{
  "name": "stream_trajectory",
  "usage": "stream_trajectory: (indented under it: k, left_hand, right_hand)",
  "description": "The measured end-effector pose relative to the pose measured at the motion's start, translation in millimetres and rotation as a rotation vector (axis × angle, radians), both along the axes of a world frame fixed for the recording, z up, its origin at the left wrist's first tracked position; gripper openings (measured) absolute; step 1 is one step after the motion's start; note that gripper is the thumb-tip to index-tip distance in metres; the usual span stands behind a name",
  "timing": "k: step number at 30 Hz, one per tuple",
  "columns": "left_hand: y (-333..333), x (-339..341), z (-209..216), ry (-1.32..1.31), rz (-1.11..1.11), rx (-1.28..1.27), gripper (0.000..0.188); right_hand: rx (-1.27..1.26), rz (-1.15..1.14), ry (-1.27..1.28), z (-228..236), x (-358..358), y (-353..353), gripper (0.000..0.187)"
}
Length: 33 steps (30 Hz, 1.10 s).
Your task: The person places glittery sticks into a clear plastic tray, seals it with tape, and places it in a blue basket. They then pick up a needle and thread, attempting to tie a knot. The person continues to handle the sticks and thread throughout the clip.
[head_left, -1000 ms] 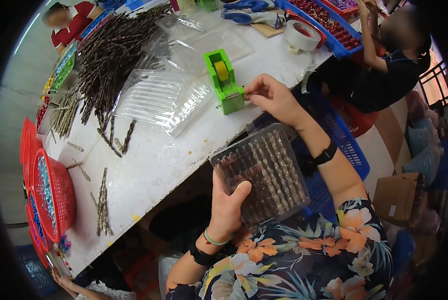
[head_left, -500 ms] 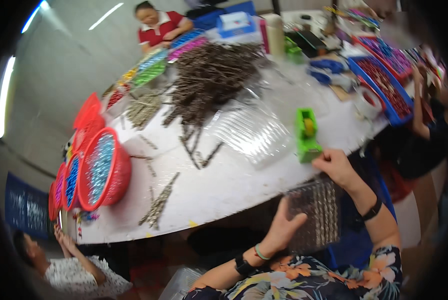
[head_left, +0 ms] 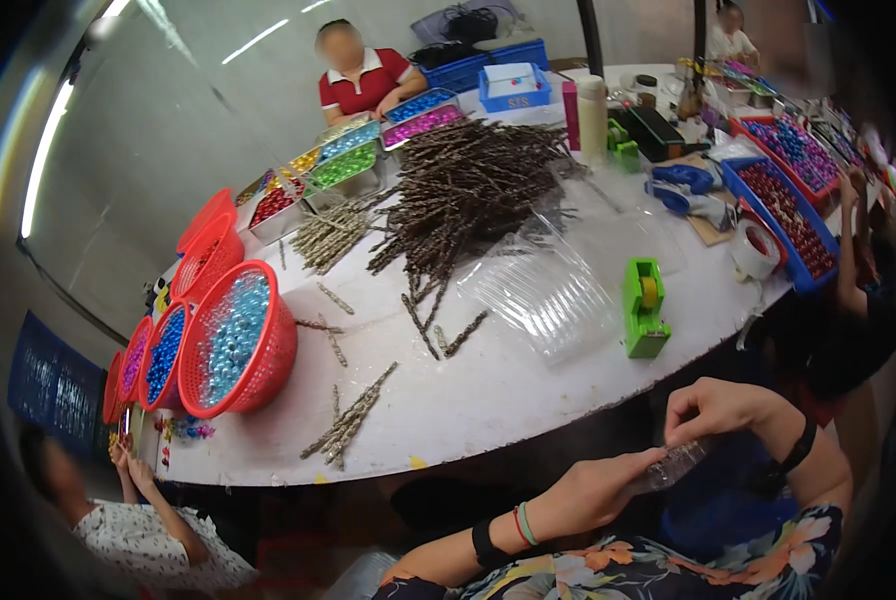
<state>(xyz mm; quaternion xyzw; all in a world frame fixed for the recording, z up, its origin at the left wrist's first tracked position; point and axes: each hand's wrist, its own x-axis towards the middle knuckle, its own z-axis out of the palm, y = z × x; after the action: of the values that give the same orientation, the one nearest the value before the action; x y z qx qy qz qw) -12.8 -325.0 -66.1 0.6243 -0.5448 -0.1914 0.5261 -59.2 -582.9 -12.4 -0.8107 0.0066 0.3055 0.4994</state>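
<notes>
My left hand [head_left: 590, 492] is closed on a clear plastic tray [head_left: 680, 466], which is tipped nearly edge-on, so its contents barely show. Above the tray's end, my right hand [head_left: 720, 410] is in a pinch, its fingertips close to the plastic. Whatever lies between those fingertips is too small or hidden to make out. On the table edge just beyond my hands stands a green tape dispenser [head_left: 647, 308] with a yellow core. Left of it lie empty clear ribbed trays [head_left: 543, 290].
Brown glittery sticks [head_left: 458, 190] are heaped mid-table, paler ones [head_left: 353, 425] nearer. Red baskets [head_left: 286, 350] of shiny beads line the left edge. A tape roll [head_left: 756, 250] and blue bin [head_left: 803, 225] stand right. Co-workers sit far across [head_left: 363, 85], at lower left and right.
My right hand has left the tape dispenser and come down to the tray. The tray has turned from face-up, showing rows of sticks, to edge-on. My view has shifted too.
</notes>
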Motion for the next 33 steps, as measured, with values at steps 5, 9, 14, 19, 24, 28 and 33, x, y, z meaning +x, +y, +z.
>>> stream_trajectory:
  k: [5,9,14,19,24,28,33]
  left_hand:
    - [3.8,-12.9,-2.6,-0.109,-0.112,-0.001,0.062]
    - [5.0,-4.0,5.6,-0.120,-0.081,-0.054,0.062]
    - [11.8,12.4,19.6,-0.008,-0.077,0.016,0.057]
    - [10.4,16.5,27.0,0.031,0.058,0.023,0.044]
    - [2.8,41.3,30.9,0.751,0.533,-0.520,0.053]
    - [5.5,61.3,34.4,0.869,0.629,-0.641,0.047]
    - [9.5,59.9,15.7,1.125,0.619,-0.598,0.038]
  right_hand:
    - [-0.157,0.095,-0.052,-11.7,-18.2,13.1,0.044]
    - [-0.053,-0.252,-0.206,-13.3,-22.2,20.3,0.032]
    - [0.208,-0.022,-0.309,17.7,-29.5,9.1,0.052]
    - [0.667,-0.180,-0.067,-15.1,-26.5,4.9,0.103]
    - [1.085,-0.694,-0.471,-52.7,-11.3,29.0,0.082]
    - [1.154,-0.699,-0.474,-67.6,-5.1,82.9,0.079]
    - [1.124,-0.823,-0.543,-55.3,11.7,132.9,0.089]
